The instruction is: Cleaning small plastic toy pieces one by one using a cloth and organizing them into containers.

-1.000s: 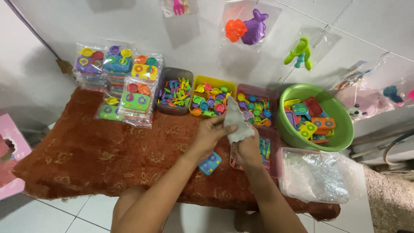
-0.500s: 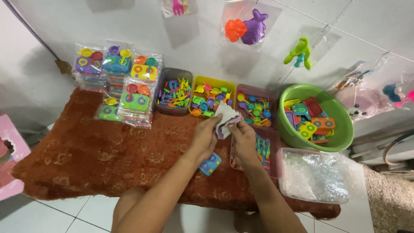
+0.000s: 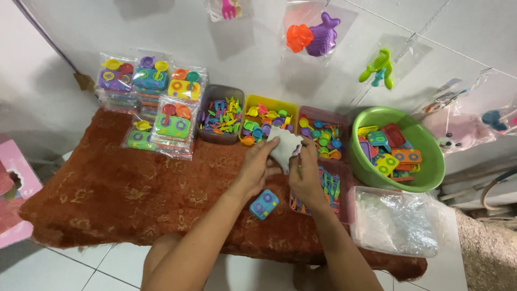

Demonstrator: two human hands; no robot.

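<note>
Head view: both hands meet over the middle of the rust-brown patterned cloth covering the low table. Left hand and right hand are each closed on the same small crumpled clear plastic bag, fingers pinching it from either side, bag held up just above the cloth. Small blue rectangular toy tray with coloured cups lies flat on the cloth right below the hands, touching neither. Behind the bag sits a yellow tub of mixed toy pieces, flanked by a grey tub of small coloured utensils and a pink tub. Green round basin of toy trays is off to the right. Clear box stuffed with plastic bags is near the right forearm. Finished sealed toy packs are stacked at far left.
</note>
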